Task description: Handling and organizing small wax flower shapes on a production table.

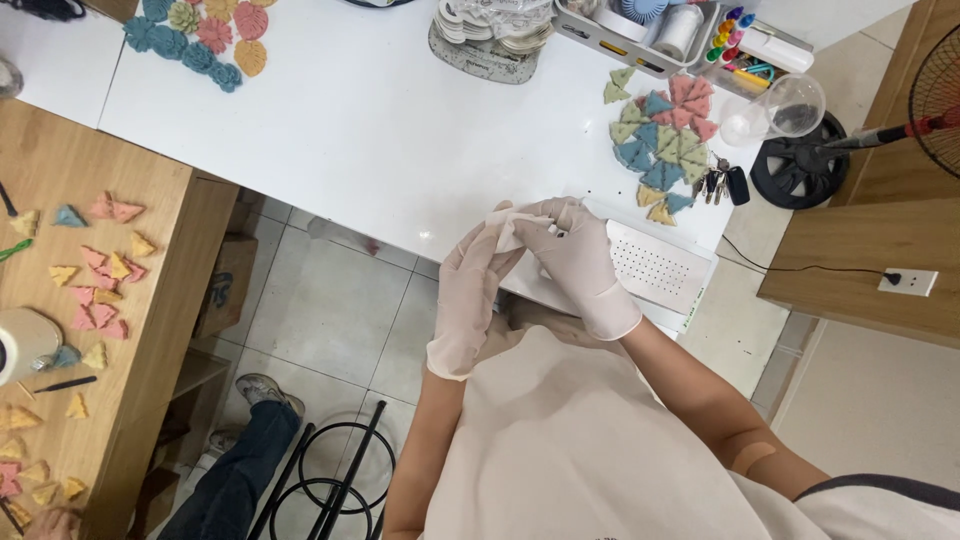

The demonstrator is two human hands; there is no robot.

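Observation:
Both my hands wear thin white gloves and meet at the front edge of the white table [380,130]. My left hand [470,295] is stretched out with fingers together, and my right hand [575,255] pinches the loose glove material at the left fingertips. A white perforated tray [665,270] lies just right of my hands. Beyond it sits a cluster of small triangular cast pieces [665,135] in pink, blue, green and yellow.
Keys [725,185], a clear measuring cup [790,105], a marker tray [735,45], white moulds [490,30] and round coloured pieces [200,35] sit on the table. A wooden bench [160,260] at left holds more triangles. A fan base [800,170], a wire stool [330,470] and another person's leg [240,470] stand on the floor.

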